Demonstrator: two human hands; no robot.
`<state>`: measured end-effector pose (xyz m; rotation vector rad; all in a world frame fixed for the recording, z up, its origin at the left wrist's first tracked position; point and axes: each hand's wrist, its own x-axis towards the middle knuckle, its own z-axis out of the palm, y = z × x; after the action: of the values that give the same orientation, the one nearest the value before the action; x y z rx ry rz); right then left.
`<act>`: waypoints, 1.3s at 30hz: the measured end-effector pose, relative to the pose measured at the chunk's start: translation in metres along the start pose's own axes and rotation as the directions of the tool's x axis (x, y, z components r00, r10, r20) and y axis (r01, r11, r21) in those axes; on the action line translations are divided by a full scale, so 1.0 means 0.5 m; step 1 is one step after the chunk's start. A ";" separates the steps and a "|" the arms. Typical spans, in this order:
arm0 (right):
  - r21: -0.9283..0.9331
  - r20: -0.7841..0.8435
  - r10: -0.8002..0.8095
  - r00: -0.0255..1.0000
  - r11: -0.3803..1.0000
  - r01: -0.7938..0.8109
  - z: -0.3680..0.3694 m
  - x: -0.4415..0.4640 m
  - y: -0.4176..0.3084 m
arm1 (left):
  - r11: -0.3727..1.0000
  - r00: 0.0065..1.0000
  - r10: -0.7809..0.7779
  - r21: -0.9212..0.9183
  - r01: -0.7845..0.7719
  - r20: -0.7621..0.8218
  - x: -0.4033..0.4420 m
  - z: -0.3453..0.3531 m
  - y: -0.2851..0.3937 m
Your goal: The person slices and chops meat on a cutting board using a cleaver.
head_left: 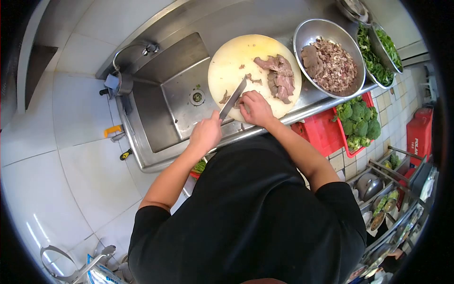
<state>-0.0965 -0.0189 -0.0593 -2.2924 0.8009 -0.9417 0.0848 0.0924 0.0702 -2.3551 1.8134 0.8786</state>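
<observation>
My left hand (206, 134) is closed around the handle of a knife (233, 98). Its blade points up and to the right over a round, pale cutting board (255, 45). Close beside the blade, my right hand (257, 109) presses down with bent fingers on a small piece of meat (236, 102), mostly hidden under the fingertips. Larger slices of brownish-pink meat (282, 79) lie on the right half of the board. Small scraps (254, 79) are near the knife tip, and another strip (224, 97) lies at the left.
Left of the board is a steel sink (182, 97) with a faucet (150, 48). A steel bowl (307, 29) at the right holds chopped meat. Farther right are bowls of leafy greens (376, 61). Below sits a red basket (347, 142) with broccoli (359, 120).
</observation>
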 end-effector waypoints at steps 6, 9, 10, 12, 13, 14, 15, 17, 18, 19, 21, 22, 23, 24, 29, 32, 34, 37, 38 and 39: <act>-0.073 0.046 0.025 0.999 0.997 -0.022 0.015 -0.008 0.004 | 0.998 0.998 -0.062 -0.001 0.062 0.026 0.017 0.082 -0.019; -0.068 0.042 -0.004 0.999 0.998 0.007 0.009 -0.005 0.009 | 0.999 1.000 -0.013 -0.037 0.012 -0.021 0.061 0.054 0.026; -0.051 0.021 -0.009 1.000 0.999 0.011 0.007 -0.005 0.009 | 0.999 1.000 -0.004 -0.032 0.003 -0.022 0.065 0.047 0.027; -0.028 -0.013 0.008 1.000 1.000 -0.008 0.006 -0.006 0.008 | 1.000 1.000 0.016 -0.014 -0.016 -0.018 0.066 0.029 0.023; -0.025 -0.026 0.032 0.999 0.999 -0.033 0.003 -0.009 0.007 | 1.000 1.000 0.006 -0.011 -0.006 -0.004 0.055 0.018 0.021; -0.021 -0.039 0.059 0.998 0.998 -0.060 0.003 -0.010 0.008 | 1.000 1.000 -0.003 -0.007 0.003 0.012 0.033 0.006 0.019; -0.044 -0.010 0.055 0.998 0.998 -0.055 0.004 -0.011 0.008 | 1.000 0.999 -0.011 -0.002 0.012 0.031 0.015 0.002 0.018; -0.090 0.047 0.053 0.997 0.995 -0.048 0.007 -0.013 0.012 | 0.997 0.993 -0.071 0.043 0.067 0.093 -0.010 0.012 0.013; -0.116 0.054 0.063 0.997 0.992 -0.057 0.006 -0.012 0.013 | 0.993 0.987 -0.102 0.064 0.095 0.122 -0.014 0.019 0.010; -0.141 0.062 0.073 0.995 0.988 -0.064 0.007 -0.010 0.012 | 0.994 0.989 -0.104 0.043 0.100 0.105 -0.004 0.034 0.011; -0.168 0.073 0.078 0.994 0.984 -0.064 0.011 -0.009 0.007 | 0.994 0.991 -0.113 0.000 0.113 0.068 0.030 0.067 0.017; -0.176 0.075 0.072 0.995 0.983 -0.058 0.010 -0.010 0.007 | 0.996 0.995 -0.088 -0.010 0.089 0.052 0.044 0.067 0.020; -0.186 0.081 0.061 0.995 0.981 -0.045 0.006 -0.009 0.007 | 0.998 0.997 -0.065 -0.026 0.066 0.031 0.058 0.067 0.025; -0.163 0.054 0.062 0.997 0.985 -0.053 0.003 -0.009 0.005 | 0.998 0.999 -0.044 -0.040 0.044 0.006 0.063 0.063 0.028; -0.099 0.006 0.088 0.996 0.991 -0.087 -0.011 -0.017 -0.003 | 1.000 0.999 -0.013 0.003 0.013 0.050 0.016 0.001 0.021; -0.149 0.093 0.068 0.993 0.987 -0.054 -0.006 -0.017 0.000 | 0.998 0.996 -0.056 0.021 0.055 0.074 -0.006 0.035 0.008; -0.176 0.075 0.066 0.995 0.983 -0.052 -0.002 -0.016 0.006 | 0.998 0.996 -0.060 0.019 0.059 0.066 0.001 0.061 0.010; -0.174 0.045 0.054 0.998 0.984 -0.045 -0.002 -0.018 0.004 | 1.000 1.000 -0.010 0.012 0.010 0.025 0.042 0.063 0.028; -0.165 0.037 0.044 0.998 0.986 -0.037 -0.002 -0.016 0.004 | 1.000 1.000 0.005 0.011 -0.005 0.020 0.050 0.054 0.030; -0.152 0.036 0.043 0.998 0.988 -0.037 -0.003 -0.017 0.002 | 1.000 1.000 0.019 0.014 -0.019 0.015 0.051 0.043 0.031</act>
<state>-0.1030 -0.0144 -0.0627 -2.4065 0.9271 -0.8405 0.0663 0.0728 0.0451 -2.3206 1.8334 0.8806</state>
